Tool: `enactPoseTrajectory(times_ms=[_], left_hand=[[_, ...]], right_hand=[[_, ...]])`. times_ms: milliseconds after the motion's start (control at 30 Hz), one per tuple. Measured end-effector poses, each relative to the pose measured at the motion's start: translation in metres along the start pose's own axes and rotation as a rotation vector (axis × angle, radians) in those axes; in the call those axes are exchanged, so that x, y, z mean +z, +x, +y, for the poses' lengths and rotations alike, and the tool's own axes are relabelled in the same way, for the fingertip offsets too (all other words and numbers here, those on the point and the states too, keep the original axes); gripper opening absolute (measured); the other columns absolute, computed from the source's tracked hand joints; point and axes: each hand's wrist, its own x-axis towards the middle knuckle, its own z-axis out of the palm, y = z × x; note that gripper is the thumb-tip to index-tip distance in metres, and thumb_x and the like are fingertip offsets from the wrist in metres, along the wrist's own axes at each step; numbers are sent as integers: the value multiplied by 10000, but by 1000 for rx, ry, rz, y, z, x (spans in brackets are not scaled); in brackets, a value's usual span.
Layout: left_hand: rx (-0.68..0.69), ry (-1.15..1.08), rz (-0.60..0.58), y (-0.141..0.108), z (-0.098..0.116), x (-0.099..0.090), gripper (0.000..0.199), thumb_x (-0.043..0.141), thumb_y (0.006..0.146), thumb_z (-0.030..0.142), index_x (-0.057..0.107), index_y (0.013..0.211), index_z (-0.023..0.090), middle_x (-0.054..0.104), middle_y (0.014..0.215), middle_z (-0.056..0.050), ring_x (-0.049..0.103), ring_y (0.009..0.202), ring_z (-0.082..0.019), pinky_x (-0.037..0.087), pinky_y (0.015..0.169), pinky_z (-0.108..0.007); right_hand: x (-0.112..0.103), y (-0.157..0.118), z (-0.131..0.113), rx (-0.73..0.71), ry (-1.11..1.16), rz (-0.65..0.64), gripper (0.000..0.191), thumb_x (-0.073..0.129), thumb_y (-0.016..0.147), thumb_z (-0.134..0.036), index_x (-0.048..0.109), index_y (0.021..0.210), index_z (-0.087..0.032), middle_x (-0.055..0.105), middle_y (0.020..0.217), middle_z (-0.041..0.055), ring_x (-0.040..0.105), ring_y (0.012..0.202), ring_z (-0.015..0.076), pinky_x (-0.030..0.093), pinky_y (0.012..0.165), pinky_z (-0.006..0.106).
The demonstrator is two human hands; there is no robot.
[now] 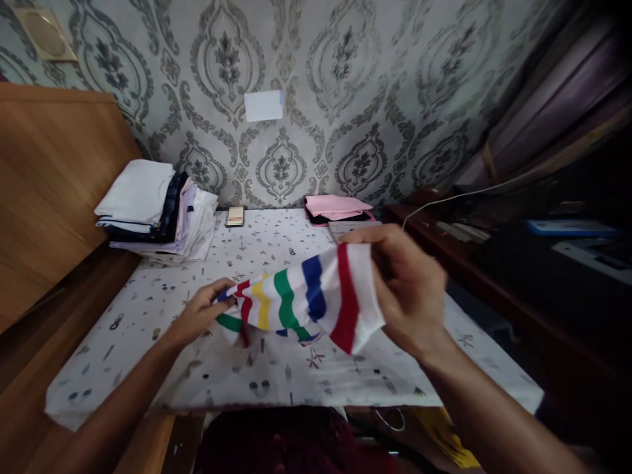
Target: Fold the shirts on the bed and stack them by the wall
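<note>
A white cloth with red, blue, green and yellow stripes (pixel 291 296) is stretched in the air over the middle of the table. My left hand (pixel 207 306) pinches its narrow, bunched left end, where a green-striped part hangs down. At the wider right end, my right hand (pixel 405 283) grips the white edge beside a red stripe, thumb and fingers closed on it. The right fingertips are partly hidden behind the cloth.
Folded clothes (pixel 135 194) are stacked at the table's back left. A small framed card (pixel 236 216) and pink folded cloth (pixel 336 206) lie near the wall. The patterned table cover (pixel 266 385) ends at the front. On the right stands a dark red surface (pixel 513 303) with a cable.
</note>
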Motion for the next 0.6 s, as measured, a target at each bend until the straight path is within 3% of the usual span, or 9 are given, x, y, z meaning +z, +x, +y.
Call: enactPoseTrajectory(times_ms=[100, 167, 233, 300, 367, 433, 533, 600], left_hand=[[-78, -137, 79, 6, 38, -30, 335, 761, 721, 448, 649, 926, 208, 639, 712, 16, 592, 585, -136, 481, 526, -224], [-113, -171, 118, 19, 48, -45, 358, 764, 711, 452, 633, 944, 215, 563, 597, 48, 496, 467, -102, 388, 435, -192], [-149, -131, 117, 36, 41, -54, 368, 755, 692, 462, 615, 918, 209, 492, 524, 71, 401, 402, -82, 293, 391, -178], [-182, -3, 136, 49, 21, -58, 375, 732, 678, 501, 600, 859, 200, 489, 521, 66, 391, 401, -84, 273, 391, -185], [-183, 178, 128, 53, -4, -57, 394, 674, 711, 566, 602, 827, 196, 563, 599, 25, 488, 482, -119, 351, 438, -211], [-154, 336, 33, 46, -25, -52, 424, 595, 785, 607, 636, 889, 198, 664, 789, -35, 615, 691, -181, 470, 581, -260], [-76, 541, -198, 21, -42, -40, 453, 590, 834, 590, 644, 1112, 236, 676, 1125, -74, 625, 1030, -258, 505, 859, -351], [12, 698, -265, 4, -45, -30, 511, 665, 799, 542, 608, 1226, 267, 628, 1253, -78, 572, 1149, -292, 469, 959, -400]], right_hand=[[-18, 13, -5, 65, 37, 147, 66, 640, 847, -208, 659, 895, -249, 635, 773, -16, 565, 656, 132, 436, 572, 248], [-22, 21, 9, 154, 113, 150, 96, 693, 794, -229, 668, 885, -245, 669, 817, -7, 595, 690, 141, 464, 598, 253], [-19, 22, 42, 267, 178, 67, 126, 708, 748, -259, 661, 863, -232, 687, 816, 0, 616, 689, 155, 492, 611, 270], [-10, 12, 90, 396, 150, -57, 104, 667, 737, -271, 648, 821, -213, 686, 765, 3, 631, 674, 172, 515, 625, 288], [0, -11, 137, 567, -58, -274, 119, 639, 730, -207, 665, 845, -191, 697, 750, 16, 661, 716, 198, 533, 677, 304], [5, -39, 172, 722, -322, -429, 242, 591, 762, -170, 683, 985, -177, 717, 789, 41, 680, 761, 218, 545, 743, 335], [4, -69, 193, 671, -476, -539, 522, 603, 802, -192, 586, 1323, -163, 699, 1135, 131, 670, 1025, 268, 527, 918, 401], [1, -76, 194, 576, -457, -583, 694, 621, 789, -179, 469, 1466, -204, 594, 1348, 148, 609, 1181, 286, 499, 999, 432]])
